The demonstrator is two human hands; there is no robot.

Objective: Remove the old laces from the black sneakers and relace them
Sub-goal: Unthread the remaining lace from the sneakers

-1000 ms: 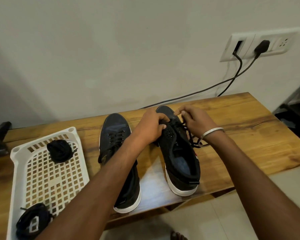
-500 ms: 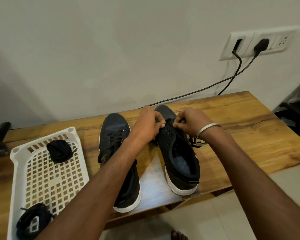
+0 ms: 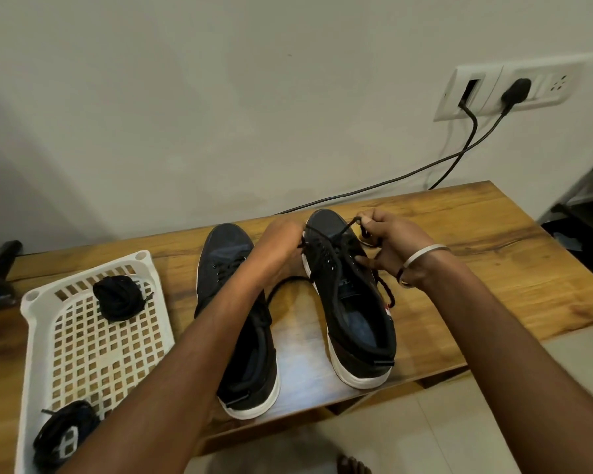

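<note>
Sneakers of black canvas with white soles stand side by side on the wooden table [image 3: 493,234], toes toward the wall. The right hand [image 3: 396,239] pinches a black lace [image 3: 339,232] between curled fingers, drawn taut over the right sneaker [image 3: 350,302]. The left hand [image 3: 281,244] curls against that shoe's eyelets; its fingertips are hidden. The left sneaker [image 3: 230,268] lies beside a white plastic basket [image 3: 93,354].

A glossy wooden bench [image 3: 459,234] stands against the wall. Two black white-soled sneakers [image 3: 353,302] sit at its centre, toes toward twelve o'clock; a white plastic lattice tray [image 3: 93,343] lies at nine o'clock.
</note>
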